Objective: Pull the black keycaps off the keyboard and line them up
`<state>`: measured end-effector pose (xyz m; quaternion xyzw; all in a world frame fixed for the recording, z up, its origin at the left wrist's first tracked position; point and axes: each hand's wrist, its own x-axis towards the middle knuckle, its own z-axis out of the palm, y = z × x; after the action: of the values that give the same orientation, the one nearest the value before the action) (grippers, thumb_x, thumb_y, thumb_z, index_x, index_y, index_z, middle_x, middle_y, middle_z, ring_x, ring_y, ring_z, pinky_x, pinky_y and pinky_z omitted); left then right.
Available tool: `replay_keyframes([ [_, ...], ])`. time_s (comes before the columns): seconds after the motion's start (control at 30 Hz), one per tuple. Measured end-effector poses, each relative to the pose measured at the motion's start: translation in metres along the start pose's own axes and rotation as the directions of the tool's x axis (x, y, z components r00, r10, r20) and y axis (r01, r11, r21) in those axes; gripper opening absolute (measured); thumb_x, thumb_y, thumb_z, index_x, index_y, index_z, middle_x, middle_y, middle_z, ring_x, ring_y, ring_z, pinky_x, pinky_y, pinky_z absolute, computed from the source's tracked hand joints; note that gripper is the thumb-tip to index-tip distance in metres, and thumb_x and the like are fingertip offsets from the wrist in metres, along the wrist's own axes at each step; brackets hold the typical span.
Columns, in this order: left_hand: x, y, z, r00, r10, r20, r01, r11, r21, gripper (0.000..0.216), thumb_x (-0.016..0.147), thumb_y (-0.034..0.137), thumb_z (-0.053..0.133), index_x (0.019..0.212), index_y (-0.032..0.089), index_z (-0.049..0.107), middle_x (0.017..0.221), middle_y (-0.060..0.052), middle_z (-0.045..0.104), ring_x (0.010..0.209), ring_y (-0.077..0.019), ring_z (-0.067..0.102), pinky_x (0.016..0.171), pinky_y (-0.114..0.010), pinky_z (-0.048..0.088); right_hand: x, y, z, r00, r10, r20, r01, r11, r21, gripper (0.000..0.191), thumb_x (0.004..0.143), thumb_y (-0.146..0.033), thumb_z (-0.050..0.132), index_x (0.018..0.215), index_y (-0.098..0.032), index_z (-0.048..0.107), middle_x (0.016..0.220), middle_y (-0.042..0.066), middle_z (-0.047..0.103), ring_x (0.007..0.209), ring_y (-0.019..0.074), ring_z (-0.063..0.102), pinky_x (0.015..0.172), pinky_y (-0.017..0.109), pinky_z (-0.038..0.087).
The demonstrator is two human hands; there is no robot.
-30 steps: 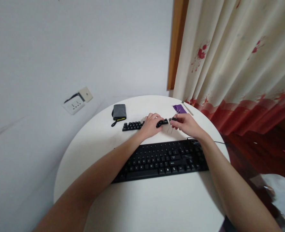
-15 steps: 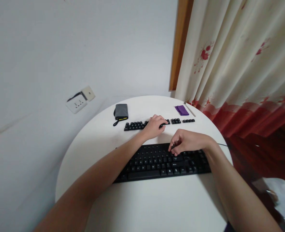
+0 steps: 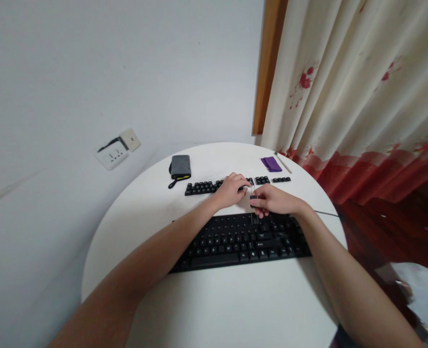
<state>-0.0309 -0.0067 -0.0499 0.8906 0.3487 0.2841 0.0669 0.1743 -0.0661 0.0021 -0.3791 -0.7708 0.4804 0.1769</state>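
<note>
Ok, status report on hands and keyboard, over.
Right hand pinching wire tool at far edge of keyboard. Left hand over loose keycaps. Left forearm and right forearm partly hiding keyboard.

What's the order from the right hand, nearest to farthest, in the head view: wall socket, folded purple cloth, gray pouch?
From the right hand:
1. Folded purple cloth: just beyond it, far right part of the white table.
2. Gray pouch: off to the left, near the table's far edge.
3. Wall socket: farthest left, off the table.
</note>
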Motion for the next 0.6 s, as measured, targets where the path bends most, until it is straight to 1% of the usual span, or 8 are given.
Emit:
replay_keyframes([
  [0.07,0.001,0.001,-0.001,1.0,-0.008,-0.019,0.008,1.0,-0.019,0.022,0.092,0.015,0.054,0.106,0.022,0.07,0.104,-0.004,0.07,0.101,-0.0203,0.057,0.095,-0.039,0.046,0.005,0.005,-0.004,0.994,-0.037,-0.104,0.041,0.998,0.045,0.03,0.09,-0.042,0.06,0.072,-0.018,0.06,0.061,0.004,0.068,0.052,0.0145,0.061,0.052,0.027,0.049],
  [0.1,0.002,0.002,-0.002,0.999,-0.018,-0.034,0.017,0.999,-0.034,0.024,0.094,0.016,0.051,0.109,0.022,0.069,0.104,-0.004,0.071,0.099,-0.0201,0.058,0.094,-0.039,0.046,0.007,0.008,-0.006,0.978,-0.058,-0.199,0.07,0.996,0.056,0.03,0.089,-0.043,0.06,0.074,-0.017,0.06,0.063,0.005,0.068,0.054,0.0146,0.062,0.052,0.027,0.05],
  [0.13,0.002,0.003,-0.003,0.998,-0.034,-0.054,0.031,0.998,-0.052,0.025,0.097,0.017,0.048,0.111,0.021,0.069,0.103,-0.004,0.072,0.098,-0.0199,0.058,0.094,-0.039,0.046,0.01,0.011,-0.008,0.948,-0.076,-0.31,0.098,0.994,0.056,0.029,0.089,-0.043,0.06,0.075,-0.017,0.06,0.064,0.005,0.069,0.055,0.0149,0.062,0.053,0.027,0.05],
  [0.2,0.003,0.006,-0.006,0.992,-0.07,-0.1,0.06,0.994,-0.097,0.028,0.101,0.02,0.043,0.115,0.021,0.067,0.104,-0.005,0.073,0.098,-0.0201,0.059,0.094,-0.04,0.047,0.014,0.017,-0.012,0.848,-0.104,-0.52,0.138,0.99,0.027,0.028,0.09,-0.043,0.059,0.078,-0.017,0.059,0.067,0.006,0.069,0.059,0.0158,0.063,0.054,0.028,0.05],
  [0.27,0.004,0.009,-0.008,0.99,-0.069,-0.125,0.051,0.989,-0.141,0.029,0.102,0.026,0.043,0.119,0.021,0.066,0.109,-0.006,0.073,0.103,-0.0206,0.059,0.096,-0.04,0.047,0.018,0.023,-0.015,0.762,-0.121,-0.637,0.153,0.988,-0.005,0.026,0.09,-0.042,0.058,0.079,-0.018,0.058,0.07,0.007,0.069,0.063,0.0172,0.064,0.056,0.028,0.051],
  [0.33,0.004,0.011,-0.009,0.993,-0.02,-0.119,-0.001,0.985,-0.173,0.028,0.101,0.03,0.05,0.122,0.021,0.064,0.117,-0.006,0.071,0.108,-0.0211,0.058,0.098,-0.041,0.046,0.02,0.027,-0.016,0.736,-0.142,-0.661,0.16,0.987,-0.034,0.025,0.09,-0.04,0.057,0.081,-0.017,0.06,0.072,0.007,0.07,0.065,0.0182,0.064,0.059,0.03,0.051],
  [0.43,0.004,0.012,-0.007,0.995,0.042,-0.094,-0.059,0.98,-0.189,0.029,0.096,0.03,0.06,0.123,0.022,0.064,0.118,-0.007,0.071,0.109,-0.0216,0.058,0.099,-0.042,0.046,0.022,0.029,-0.015,0.762,-0.187,-0.62,0.164,0.982,-0.094,0.025,0.091,-0.038,0.055,0.083,-0.016,0.063,0.076,0.008,0.07,0.067,0.0191,0.064,0.062,0.031,0.051],
  [0.6,0.005,0.012,-0.004,0.994,-0.009,-0.107,-0.013,0.978,-0.207,0.031,0.088,0.024,0.07,0.119,0.022,0.064,0.109,-0.005,0.072,0.102,-0.0208,0.06,0.096,-0.04,0.048,0.025,0.03,-0.01,0.769,-0.226,-0.598,0.161,0.974,-0.161,0.027,0.092,-0.039,0.055,0.083,-0.016,0.066,0.078,0.008,0.071,0.07,0.0197,0.064,0.065,0.032,0.05],
])
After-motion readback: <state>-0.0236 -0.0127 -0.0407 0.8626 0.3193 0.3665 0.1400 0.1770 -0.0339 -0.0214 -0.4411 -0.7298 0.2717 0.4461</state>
